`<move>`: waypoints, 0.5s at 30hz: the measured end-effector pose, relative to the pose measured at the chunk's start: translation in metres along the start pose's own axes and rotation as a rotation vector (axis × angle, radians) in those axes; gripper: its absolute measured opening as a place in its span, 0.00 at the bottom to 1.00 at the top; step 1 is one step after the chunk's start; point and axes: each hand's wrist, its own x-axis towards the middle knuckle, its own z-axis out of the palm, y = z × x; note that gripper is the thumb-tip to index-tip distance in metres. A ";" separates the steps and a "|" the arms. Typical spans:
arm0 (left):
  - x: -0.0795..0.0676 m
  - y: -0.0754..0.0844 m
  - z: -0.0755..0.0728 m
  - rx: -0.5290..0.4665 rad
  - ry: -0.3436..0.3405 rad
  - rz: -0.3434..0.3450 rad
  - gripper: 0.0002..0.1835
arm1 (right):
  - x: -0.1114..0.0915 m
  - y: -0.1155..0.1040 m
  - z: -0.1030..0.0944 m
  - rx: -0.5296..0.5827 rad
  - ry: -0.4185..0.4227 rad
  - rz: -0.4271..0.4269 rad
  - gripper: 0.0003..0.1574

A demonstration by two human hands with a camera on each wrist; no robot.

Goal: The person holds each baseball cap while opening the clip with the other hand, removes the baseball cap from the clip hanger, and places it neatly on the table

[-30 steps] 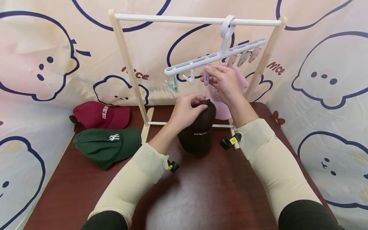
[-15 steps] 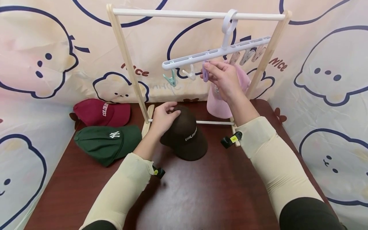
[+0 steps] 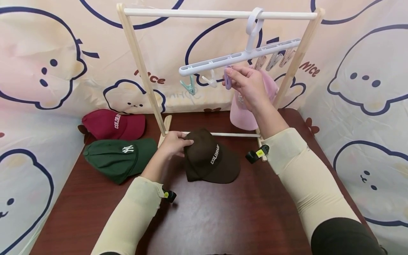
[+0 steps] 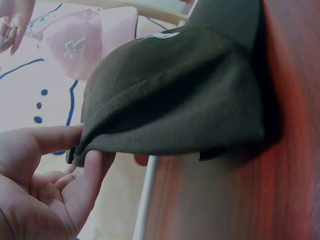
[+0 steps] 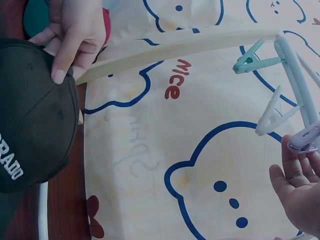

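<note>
My left hand [image 3: 172, 144] pinches the back edge of a dark brown cap [image 3: 204, 156] with light lettering on its front. In the left wrist view, thumb and finger squeeze the fabric of the cap [image 4: 170, 105] into a fold, and its brim points away. Up at the lilac clip hanger [image 3: 213, 64], my right hand [image 3: 250, 85] pinches a purple clip [image 3: 227, 78] between thumb and fingers. To the left of it hang a white clip [image 3: 211, 81] and a teal clip [image 3: 190, 86]. A pink cap [image 3: 243, 115] hangs behind my right hand, partly hidden by it.
A wooden rack [image 3: 138, 63] with a white top rail [image 3: 191, 13] carries the hanger. On the left of the brown table [image 3: 207, 219] lie a maroon cap [image 3: 108, 124] and a green cap [image 3: 116, 159]. More clips [image 3: 273, 61] hang at the hanger's right end.
My left hand has moved left and down with the brown cap, from its crown to its back edge. The cap's brim now points right. My right hand stays at the purple clip.
</note>
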 end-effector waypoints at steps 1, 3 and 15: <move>0.001 -0.001 0.003 -0.007 -0.007 0.004 0.21 | 0.000 0.000 0.000 -0.003 0.002 0.000 0.09; 0.002 -0.001 0.009 -0.009 -0.017 0.032 0.19 | -0.001 -0.001 -0.001 -0.007 0.006 0.003 0.09; 0.006 0.028 0.010 0.002 0.070 0.410 0.11 | -0.002 -0.003 -0.001 -0.031 -0.002 -0.017 0.06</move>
